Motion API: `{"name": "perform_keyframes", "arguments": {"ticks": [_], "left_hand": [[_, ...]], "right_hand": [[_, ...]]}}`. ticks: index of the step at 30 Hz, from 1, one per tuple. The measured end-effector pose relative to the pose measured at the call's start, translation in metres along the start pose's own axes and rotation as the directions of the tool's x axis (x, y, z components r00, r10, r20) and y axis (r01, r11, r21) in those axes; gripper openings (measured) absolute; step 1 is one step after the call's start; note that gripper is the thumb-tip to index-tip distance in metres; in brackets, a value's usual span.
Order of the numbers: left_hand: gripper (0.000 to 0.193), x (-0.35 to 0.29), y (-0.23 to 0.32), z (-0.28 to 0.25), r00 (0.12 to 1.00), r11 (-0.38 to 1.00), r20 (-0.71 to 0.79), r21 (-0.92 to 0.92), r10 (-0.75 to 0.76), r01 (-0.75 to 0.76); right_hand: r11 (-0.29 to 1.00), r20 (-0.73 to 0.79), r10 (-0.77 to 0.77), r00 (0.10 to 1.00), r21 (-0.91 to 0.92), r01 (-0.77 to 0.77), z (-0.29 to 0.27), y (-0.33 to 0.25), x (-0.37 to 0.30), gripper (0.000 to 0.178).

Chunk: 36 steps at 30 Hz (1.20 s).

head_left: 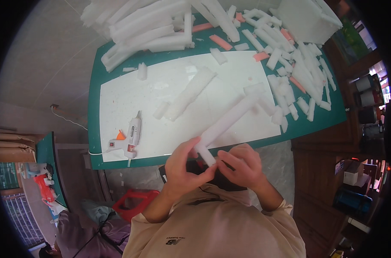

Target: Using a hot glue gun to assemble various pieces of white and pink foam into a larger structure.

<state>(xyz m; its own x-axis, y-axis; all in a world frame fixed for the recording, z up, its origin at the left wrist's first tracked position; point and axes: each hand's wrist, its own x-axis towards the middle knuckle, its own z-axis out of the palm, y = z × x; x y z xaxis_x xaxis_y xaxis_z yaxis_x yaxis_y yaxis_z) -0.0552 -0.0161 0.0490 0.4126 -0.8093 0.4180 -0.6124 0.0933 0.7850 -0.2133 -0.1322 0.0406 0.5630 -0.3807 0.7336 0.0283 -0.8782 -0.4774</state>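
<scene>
A long white foam strip (230, 114) slants up and away over the table's near edge, with short foam blocks at its far end. At its near end a short foam block (206, 155) sets off at an angle. My left hand (182, 168) is closed around this near end, thumb below the short block. My right hand (243, 165) is beside the block's tip, its fingers curled and pinched. Whatever lies between those fingertips, if anything, is too small to make out. A white and grey glue gun (134, 131) with an orange part lies left of my hands.
A white board (131, 94) covers much of the green table (95, 107). On the board lies a loose foam strip (191, 92). Foam strips (139, 34) are piled at the back left, with many scraps (305, 73) at right. Below left stand a red stool (137, 204) and another person (81, 234).
</scene>
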Motion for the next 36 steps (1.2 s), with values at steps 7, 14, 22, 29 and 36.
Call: {"name": "perform_keyframes", "arguments": {"ticks": [7,14,22,29,36], "left_hand": [[0.07,-0.011,-0.023,-0.028,0.998,0.995,0.057,-0.093,-0.025,0.03],[0.069,-0.016,-0.054,-0.041,0.998,0.978,0.013,-0.203,0.061,-0.057],[0.068,-0.023,-0.064,-0.045,0.996,0.927,0.07,-0.366,-0.058,0.08],[0.066,-0.021,-0.067,-0.043,0.99,0.909,0.106,-0.396,-0.096,0.13],[0.063,-0.017,-0.063,-0.042,0.952,0.82,0.211,-0.487,-0.224,0.301]], "right_hand": [[0.853,-0.096,0.39,0.916,0.413,-0.32,-0.04,0.034,-0.031,0.014],[0.472,0.065,0.705,0.706,0.701,-0.535,-0.064,0.043,-0.021,0.063],[0.203,0.45,0.533,0.716,0.754,-0.625,-0.058,0.04,0.012,0.103],[0.222,0.431,0.665,0.61,0.666,-0.712,-0.051,0.039,0.01,0.112],[0.14,0.441,0.697,0.565,0.69,-0.71,-0.052,0.042,0.002,0.085]]}}
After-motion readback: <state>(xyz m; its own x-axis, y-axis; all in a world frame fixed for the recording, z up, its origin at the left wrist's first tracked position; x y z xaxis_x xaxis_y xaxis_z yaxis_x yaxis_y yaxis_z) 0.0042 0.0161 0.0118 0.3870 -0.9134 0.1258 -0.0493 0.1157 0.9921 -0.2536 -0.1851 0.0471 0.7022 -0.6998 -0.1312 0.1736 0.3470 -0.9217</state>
